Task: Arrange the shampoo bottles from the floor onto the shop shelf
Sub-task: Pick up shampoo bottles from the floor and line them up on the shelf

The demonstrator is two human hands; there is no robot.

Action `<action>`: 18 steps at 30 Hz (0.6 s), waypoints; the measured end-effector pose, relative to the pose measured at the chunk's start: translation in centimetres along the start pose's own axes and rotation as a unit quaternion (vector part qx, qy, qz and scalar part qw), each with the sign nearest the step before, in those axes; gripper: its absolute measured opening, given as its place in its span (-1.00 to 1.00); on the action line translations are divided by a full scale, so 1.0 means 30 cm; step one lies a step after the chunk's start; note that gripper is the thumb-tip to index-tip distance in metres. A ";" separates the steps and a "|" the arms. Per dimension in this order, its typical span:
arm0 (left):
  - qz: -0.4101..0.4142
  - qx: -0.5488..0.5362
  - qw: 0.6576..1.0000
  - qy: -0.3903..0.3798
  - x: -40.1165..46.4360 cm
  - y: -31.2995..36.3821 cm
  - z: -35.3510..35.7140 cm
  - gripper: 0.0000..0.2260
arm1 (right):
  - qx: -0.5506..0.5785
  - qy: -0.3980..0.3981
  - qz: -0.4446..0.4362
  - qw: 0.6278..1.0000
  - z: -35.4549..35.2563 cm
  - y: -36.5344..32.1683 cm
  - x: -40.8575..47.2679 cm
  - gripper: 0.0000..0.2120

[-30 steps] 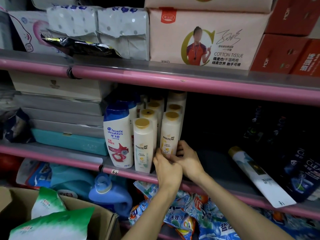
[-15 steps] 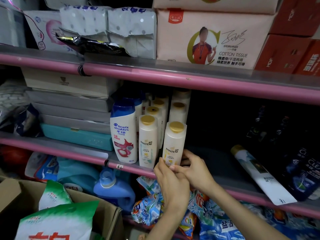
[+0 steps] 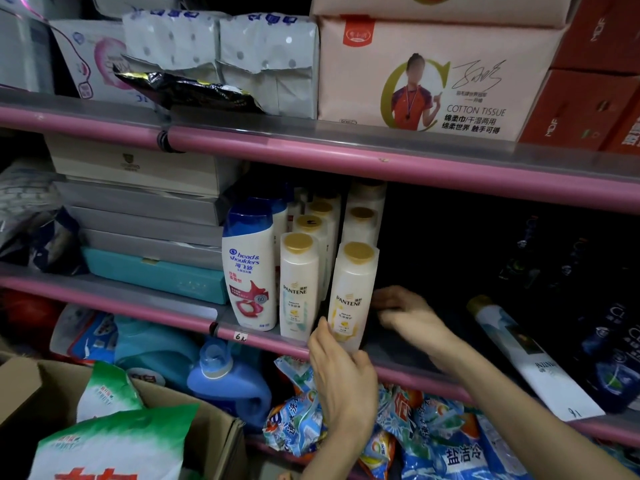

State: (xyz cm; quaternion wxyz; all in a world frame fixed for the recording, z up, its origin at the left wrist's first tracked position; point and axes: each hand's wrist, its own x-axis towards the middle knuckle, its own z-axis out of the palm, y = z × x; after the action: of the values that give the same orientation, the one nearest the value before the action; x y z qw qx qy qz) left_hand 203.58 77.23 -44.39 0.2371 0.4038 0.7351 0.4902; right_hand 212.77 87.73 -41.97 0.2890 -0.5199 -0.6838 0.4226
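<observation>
A cream Pantene shampoo bottle (image 3: 350, 292) with a gold cap stands, leaning slightly, at the front edge of the pink-railed middle shelf (image 3: 138, 302). My left hand (image 3: 343, 382) holds its lower end, one finger up its left side and the thumb at its base. Just to the bottle's right, my right hand (image 3: 410, 317) hovers over the shelf with loose, blurred fingers and holds nothing. Another Pantene bottle (image 3: 298, 289) and a Head & Shoulders bottle (image 3: 249, 271) stand to the left, with several gold-capped bottles in rows behind.
A long white bottle (image 3: 530, 355) lies on the shelf at the right beside dark bottles (image 3: 616, 355). Stacked boxes (image 3: 145, 216) fill the shelf's left. Below are a blue detergent jug (image 3: 225, 382), bright sachet packs (image 3: 426, 431) and a cardboard box (image 3: 214, 431) of detergent bags.
The front Pantene bottle has come forward to the shelf's front edge. My right hand has let go of it and drawn off to the right; my left hand stays at its base.
</observation>
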 end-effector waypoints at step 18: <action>0.033 0.073 0.977 0.196 0.038 -0.038 0.104 -0.40 | -0.038 0.053 -0.003 0.998 0.086 -0.026 0.158 -0.80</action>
State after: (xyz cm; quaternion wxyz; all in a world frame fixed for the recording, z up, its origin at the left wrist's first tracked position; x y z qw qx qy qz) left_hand 204.83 79.61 -46.63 0.0417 0.3397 0.7876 0.5123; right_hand 208.87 91.45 -42.72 0.3060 -0.5500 -0.6845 0.3679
